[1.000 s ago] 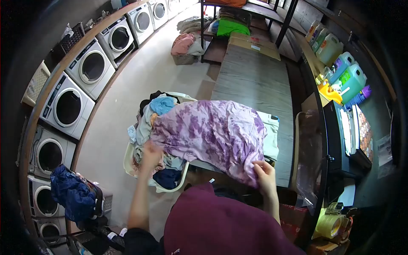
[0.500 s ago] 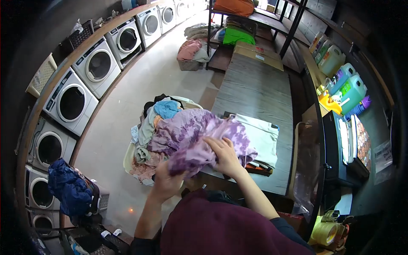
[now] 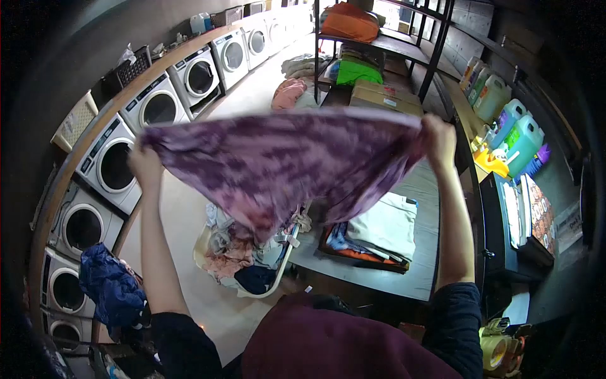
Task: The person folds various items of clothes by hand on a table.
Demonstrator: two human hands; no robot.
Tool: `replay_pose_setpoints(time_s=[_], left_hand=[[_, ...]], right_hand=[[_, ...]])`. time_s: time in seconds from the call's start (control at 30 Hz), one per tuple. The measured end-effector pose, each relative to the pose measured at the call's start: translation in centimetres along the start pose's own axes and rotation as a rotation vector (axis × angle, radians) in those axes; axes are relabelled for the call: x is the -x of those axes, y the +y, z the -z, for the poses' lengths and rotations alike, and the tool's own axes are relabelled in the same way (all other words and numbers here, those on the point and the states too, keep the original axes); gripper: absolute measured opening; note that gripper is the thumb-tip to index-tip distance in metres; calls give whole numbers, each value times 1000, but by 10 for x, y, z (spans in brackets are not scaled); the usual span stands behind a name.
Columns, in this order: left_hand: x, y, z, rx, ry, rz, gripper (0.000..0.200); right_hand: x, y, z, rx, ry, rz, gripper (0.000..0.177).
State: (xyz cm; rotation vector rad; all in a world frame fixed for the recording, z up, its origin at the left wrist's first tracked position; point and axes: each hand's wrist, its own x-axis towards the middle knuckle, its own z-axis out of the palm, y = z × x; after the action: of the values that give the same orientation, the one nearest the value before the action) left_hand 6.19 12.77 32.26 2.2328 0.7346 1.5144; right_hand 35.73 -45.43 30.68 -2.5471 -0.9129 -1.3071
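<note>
I hold a purple tie-dye garment (image 3: 284,161) stretched wide in the air in front of me. My left hand (image 3: 144,165) grips its left corner and my right hand (image 3: 439,136) grips its right corner, both arms raised. Below the cloth a laundry basket (image 3: 278,271) full of mixed clothes stands on the floor. Beside it, on the long table (image 3: 404,284), lies a stack of folded clothes (image 3: 379,234) with a cream piece on top.
Washing machines (image 3: 113,167) line the left wall. A blue bag (image 3: 110,287) sits at lower left. Detergent jugs (image 3: 514,136) stand on the right counter. Shelves with orange and green bundles (image 3: 350,47) and cardboard boxes (image 3: 385,98) stand at the table's far end.
The purple garment was bunched over the basket and table edge; both hands have lifted it and pulled it out wide in the air. The folded stack is now uncovered.
</note>
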Motion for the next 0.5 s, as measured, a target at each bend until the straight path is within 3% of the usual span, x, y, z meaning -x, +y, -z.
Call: replay_pose_setpoints(time_s=[0.03, 0.1, 0.17, 0.23, 0.3, 0.37, 0.4, 0.43, 0.47, 0.5], left_hand=[[-27, -7, 4, 20, 127, -5, 37], [-60, 14, 32, 320, 213, 98, 39], [-58, 27, 53, 814, 182, 224, 38], [-41, -7, 68, 791, 103, 171, 35], [10, 16, 95, 962, -57, 350, 35], [55, -75, 117, 1199, -297, 499, 36], [88, -126, 122, 1168, -252, 613, 33], [117, -133, 129, 1042, -325, 551, 28], [148, -125, 131, 854, -286, 624, 28], [170, -120, 131, 807, -258, 824, 29]], right_hand=[[-22, -5, 30, -31, 206, -22, 3], [-45, -4, 79, -24, 376, -54, 7], [-34, 21, 95, 18, 431, -143, 16], [-1, 30, 104, -25, 490, -129, 18], [52, 23, 106, -29, 421, -232, 18], [114, 12, 102, 28, 373, -201, 18], [146, 3, 95, 22, 321, -194, 15], [178, -7, 87, 19, 269, -190, 12], [211, -17, 79, -24, 181, -221, 11], [243, -28, 71, -66, 94, -256, 11]])
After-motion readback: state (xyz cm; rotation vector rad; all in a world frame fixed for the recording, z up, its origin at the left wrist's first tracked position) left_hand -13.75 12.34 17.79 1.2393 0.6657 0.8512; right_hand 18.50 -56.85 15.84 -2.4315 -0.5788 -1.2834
